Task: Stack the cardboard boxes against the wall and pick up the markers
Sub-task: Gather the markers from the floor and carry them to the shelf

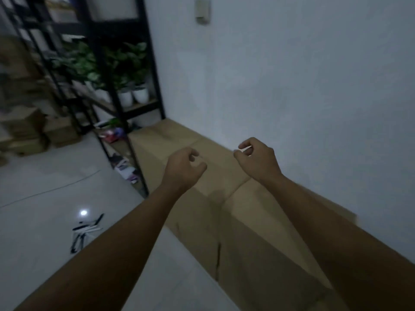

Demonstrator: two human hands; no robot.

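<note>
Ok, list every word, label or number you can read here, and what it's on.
None can be read.
Boxes: plain tops, no print visible.
Markers: too small and blurred for any label.
Shelf items: too blurred.
Wall fixture: no marking legible.

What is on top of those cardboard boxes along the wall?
Nothing rests on the visible tops of the cardboard boxes. The left hand and right hand are above them, fingers loosely curled, holding nothing. The forearms hide part of the nearer tops.
</note>
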